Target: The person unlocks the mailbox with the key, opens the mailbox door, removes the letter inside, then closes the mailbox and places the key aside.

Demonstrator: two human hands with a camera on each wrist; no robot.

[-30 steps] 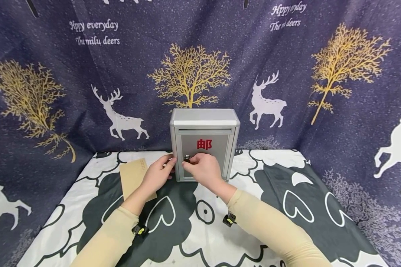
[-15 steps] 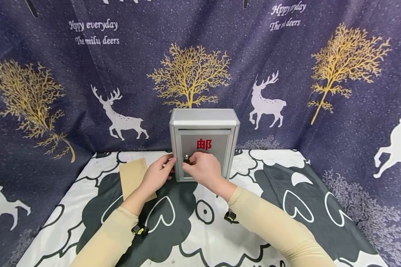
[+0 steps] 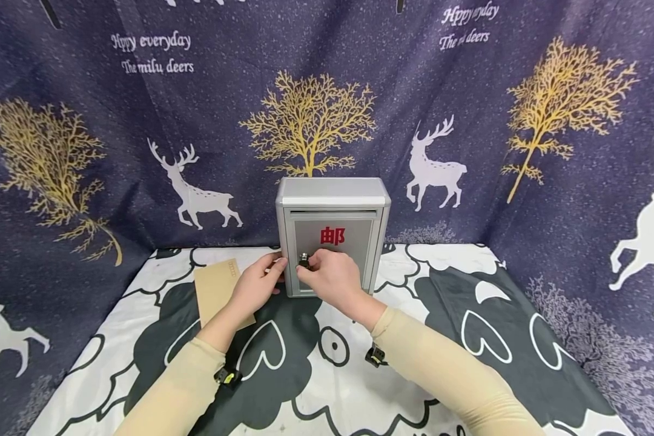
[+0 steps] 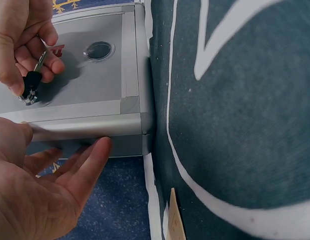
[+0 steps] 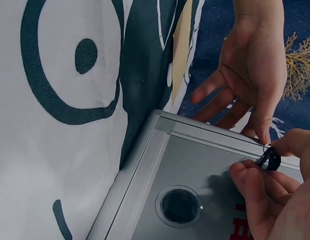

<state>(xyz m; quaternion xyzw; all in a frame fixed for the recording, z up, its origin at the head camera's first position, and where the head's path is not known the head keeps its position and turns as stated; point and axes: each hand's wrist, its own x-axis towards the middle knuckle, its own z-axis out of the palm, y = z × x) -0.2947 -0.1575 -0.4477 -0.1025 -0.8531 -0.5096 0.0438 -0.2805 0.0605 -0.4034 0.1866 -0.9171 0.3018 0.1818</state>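
Note:
A grey metal mailbox [image 3: 333, 189] with a red character on its door stands upright at the back of the table. My right hand [image 3: 335, 275] pinches a black-headed key [image 4: 32, 80] at the lock [image 4: 28, 100] on the door's left side. A second key [image 4: 41, 61] hangs by the fingers in the left wrist view. My left hand [image 3: 257, 281] rests on the mailbox's left side, its fingers fairly straight along the side wall and the thumb at the front edge.
A brown envelope [image 3: 215, 290] lies on the patterned tablecloth [image 3: 349, 393], left of the mailbox and partly behind the left forearm. A round dark window [image 5: 180, 206] sits low in the door. A dark blue curtain [image 3: 207, 121] hangs close behind.
Since one second ago my right hand has turned slightly, and the key's black head has tilted with it. My left hand, the mailbox and the envelope keep their places.

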